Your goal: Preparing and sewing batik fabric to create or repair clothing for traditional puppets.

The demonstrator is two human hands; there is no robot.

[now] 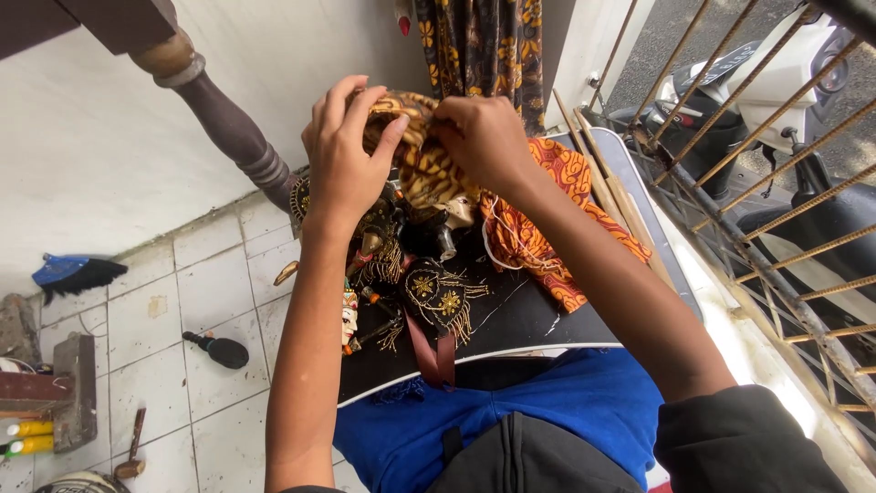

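My left hand and my right hand both grip a piece of brown and yellow patterned cloth, held up above a black board that rests on my lap. Beneath the cloth lie puppet parts: a black costume piece with gold embroidery and fringe, a small painted puppet head at the board's left edge, and a pale puppet face partly hidden under the cloth. An orange patterned cloth lies crumpled on the board under my right forearm.
Thin wooden rods lie along the board's right side by a rusty metal grille, with a scooter behind it. A turned table leg stands at left. On the tiled floor lie a black-handled tool, a blue brush and yellow-capped tubes.
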